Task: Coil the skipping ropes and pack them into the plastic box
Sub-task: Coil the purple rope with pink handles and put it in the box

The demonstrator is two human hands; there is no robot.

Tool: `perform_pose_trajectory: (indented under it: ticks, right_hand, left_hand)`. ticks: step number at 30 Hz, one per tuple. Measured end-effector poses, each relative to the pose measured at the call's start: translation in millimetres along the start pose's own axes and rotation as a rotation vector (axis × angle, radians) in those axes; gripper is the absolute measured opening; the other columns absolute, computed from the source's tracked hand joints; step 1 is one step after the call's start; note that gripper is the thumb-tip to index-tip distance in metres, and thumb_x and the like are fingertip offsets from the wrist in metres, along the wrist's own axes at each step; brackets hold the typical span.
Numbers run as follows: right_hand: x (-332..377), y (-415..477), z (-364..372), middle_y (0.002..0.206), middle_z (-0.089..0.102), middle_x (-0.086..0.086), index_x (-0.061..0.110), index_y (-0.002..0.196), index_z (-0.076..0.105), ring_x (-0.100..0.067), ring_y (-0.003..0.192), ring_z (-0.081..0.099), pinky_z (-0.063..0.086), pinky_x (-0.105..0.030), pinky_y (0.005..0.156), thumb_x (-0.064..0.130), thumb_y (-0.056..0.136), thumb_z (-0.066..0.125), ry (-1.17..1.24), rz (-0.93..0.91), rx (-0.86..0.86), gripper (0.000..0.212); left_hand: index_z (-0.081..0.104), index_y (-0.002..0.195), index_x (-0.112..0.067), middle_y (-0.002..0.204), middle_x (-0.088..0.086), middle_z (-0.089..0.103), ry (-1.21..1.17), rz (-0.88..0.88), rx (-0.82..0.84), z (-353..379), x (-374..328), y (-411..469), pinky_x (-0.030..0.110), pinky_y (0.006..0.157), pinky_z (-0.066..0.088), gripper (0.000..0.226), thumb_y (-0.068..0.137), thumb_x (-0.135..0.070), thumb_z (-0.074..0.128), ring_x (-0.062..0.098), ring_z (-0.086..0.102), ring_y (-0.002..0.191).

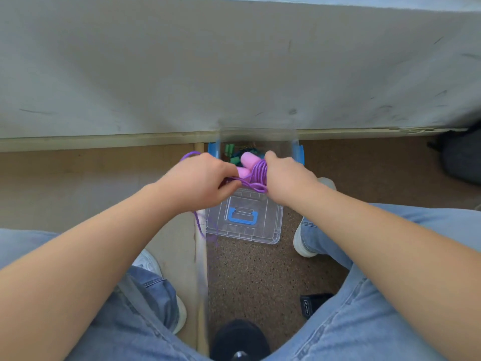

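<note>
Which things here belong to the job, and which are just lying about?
Job: purple rope, gripped by left hand and right hand; plastic box; green handles inside it; lid.
Lying about: black object; dark bag.

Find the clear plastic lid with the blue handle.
Head view, centre: the lid lies flat on the speckled floor, nearer than the clear plastic box, below the left hand and right hand.

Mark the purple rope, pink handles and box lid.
purple rope (257, 175), head view, middle of the wound loops.
pink handles (250, 159), head view, upper handle's foam end.
box lid (270, 222), head view, clear panel on its right side.
</note>
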State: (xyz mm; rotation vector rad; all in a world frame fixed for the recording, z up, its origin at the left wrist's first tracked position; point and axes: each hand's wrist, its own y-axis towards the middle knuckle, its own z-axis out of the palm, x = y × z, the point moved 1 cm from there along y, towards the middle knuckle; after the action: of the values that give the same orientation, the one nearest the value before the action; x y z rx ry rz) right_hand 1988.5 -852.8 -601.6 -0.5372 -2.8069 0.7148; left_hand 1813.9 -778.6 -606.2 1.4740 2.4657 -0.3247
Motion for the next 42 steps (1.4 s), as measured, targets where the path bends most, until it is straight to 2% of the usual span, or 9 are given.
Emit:
perform_pose_trajectory:
  ticks: [6, 13, 20, 23, 28, 31, 34, 39, 42]
  right_hand:
    - [-6.4, -4.1, 12.8, 0.1, 0.058, -0.008, 0.018, 0.119, 0.037, -0.026, 0.076, 0.054, 0.044, -0.038, 0.061, 0.011, 0.092, 0.054, -0.17, -0.085, 0.144, 0.033]
    - [10.0, -14.4, 20.7, 0.081, 0.057, -0.003, 0.021, 0.107, 0.041, -0.024, 0.074, 0.058, 0.049, -0.037, 0.06, 0.016, 0.091, 0.057, -0.14, -0.427, 0.415, 0.023]
    - [28.3, -34.6, -8.6, 0.084, 0.064, -0.013, 0.015, 0.106, 0.055, -0.023, 0.066, 0.061, 0.053, -0.036, 0.058, 0.008, 0.081, 0.074, 0.46, -0.513, 0.689, 0.032]
    - [31.3, -43.6, -17.7, 0.074, 0.053, -0.019, 0.001, 0.104, 0.054, -0.028, 0.064, 0.045, 0.037, -0.037, 0.053, 0.001, 0.083, 0.071, 0.728, -0.513, 0.819, 0.027]
    - [22.6, -33.3, -31.5, 0.065, 0.055, -0.009, 0.005, 0.1, 0.06, -0.02, 0.053, 0.044, 0.034, -0.025, 0.047, -0.003, 0.083, 0.068, 0.965, -0.402, 0.491, 0.021]
    - [16.6, -16.0, -34.8, 0.061, 0.057, -0.012, 0.006, 0.086, 0.063, -0.018, 0.044, 0.041, 0.03, -0.022, 0.043, -0.005, 0.078, 0.066, 1.04, -0.187, 0.225, 0.014]
    - [11.3, -2.5, -32.9, 0.057, 0.058, -0.01, 0.007, 0.078, 0.063, -0.018, 0.042, 0.04, 0.028, -0.022, 0.042, -0.001, 0.075, 0.067, 1.003, -0.056, 0.106, 0.01]
    - [10.6, 2.9, -22.9, 0.058, 0.058, -0.009, 0.009, 0.078, 0.065, -0.019, 0.043, 0.041, 0.028, -0.022, 0.042, 0.004, 0.075, 0.066, 0.987, 0.054, 0.054, 0.006]
    - [7.3, 6.1, -15.3, 0.059, 0.061, -0.008, 0.008, 0.075, 0.067, -0.021, 0.048, 0.047, 0.035, -0.024, 0.046, 0.011, 0.071, 0.067, 0.893, 0.085, 0.031, 0.004]
  left_hand:
    - [0.069, 0.081, -0.02, 0.062, -0.013, 0.064, -0.382, -0.207, -0.279, -27.4, 13.6, 3.1, 0.027, 0.061, 0.05, 0.027, 0.098, -0.035, 0.054, 0.003, 0.061, 0.052]
    - [0.061, 0.121, -0.037, 0.072, -0.007, 0.072, -0.302, -0.409, -0.1, -8.7, 25.1, 1.3, 0.029, 0.069, 0.05, 0.033, 0.099, -0.024, 0.041, 0.011, 0.061, 0.066]
    - [0.071, 0.117, -0.031, 0.078, 0.001, 0.073, -0.307, -0.375, -0.254, -4.4, 22.2, 3.3, 0.029, 0.075, 0.051, 0.031, 0.099, -0.018, 0.049, 0.022, 0.063, 0.074]
    - [0.072, 0.116, -0.031, 0.063, -0.009, 0.066, -0.422, -0.388, -0.297, -5.3, 14.8, 11.1, 0.024, 0.066, 0.044, 0.029, 0.098, -0.018, 0.052, 0.015, 0.056, 0.058]
    - [0.062, 0.083, -0.028, 0.075, -0.006, 0.059, -0.642, -0.568, -0.108, 1.1, 26.9, 9.4, 0.019, 0.071, 0.05, 0.023, 0.092, -0.007, 0.061, -0.007, 0.055, 0.059]
    - [0.053, 0.062, -0.021, 0.055, -0.004, 0.056, -0.67, -0.58, -0.146, -5.3, 21.2, 7.3, 0.026, 0.063, 0.041, 0.033, 0.093, -0.009, 0.052, 0.004, 0.045, 0.045]
    - [0.06, 0.069, -0.019, 0.062, -0.004, 0.063, -0.77, -0.514, -0.086, -2.5, 13.6, 8.1, 0.03, 0.06, 0.037, 0.037, 0.1, -0.026, 0.041, 0.006, 0.046, 0.049]
    - [0.057, 0.081, -0.019, 0.084, 0.0, 0.059, -0.463, -0.331, 0.045, 1.8, -1.3, 7.5, 0.032, 0.073, 0.04, 0.034, 0.105, -0.033, 0.037, 0.017, 0.054, 0.081]
    - [0.059, 0.088, -0.019, 0.081, -0.008, 0.068, -0.477, -0.339, 0.217, 7.7, -2.0, 9.2, 0.026, 0.066, 0.043, 0.029, 0.103, -0.036, 0.041, 0.003, 0.06, 0.072]
